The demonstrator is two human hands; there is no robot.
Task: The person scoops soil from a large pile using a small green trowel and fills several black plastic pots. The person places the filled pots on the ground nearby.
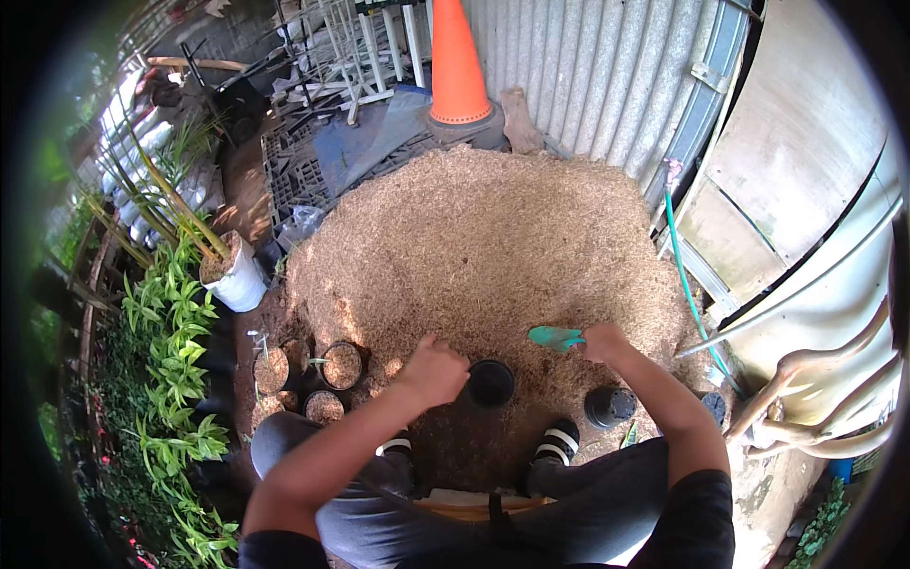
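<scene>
My left hand (pixel 439 371) has its fingers curled at the left rim of an empty-looking black plastic pot (pixel 490 384); whether it grips the rim is hard to tell. In my right hand (pixel 604 343) is the handle of a green hand trowel (pixel 554 337), its blade pointing left over a large heap of light brown husk-like material (pixel 483 235). The black pot stands upright at the near edge of the heap, between my feet. To the right, below my right forearm, another black pot (pixel 610 407) lies tipped or upturned, its holed base showing.
Several black pots (pixel 341 365) filled with the husk-like material stand at the left, some with small plants. Beyond them is a white-bagged palm (pixel 240 277). An orange traffic cone (pixel 458 71) stands behind the heap. A green hose (pixel 684 274) runs down the right side, near twisted driftwood (pixel 803 398).
</scene>
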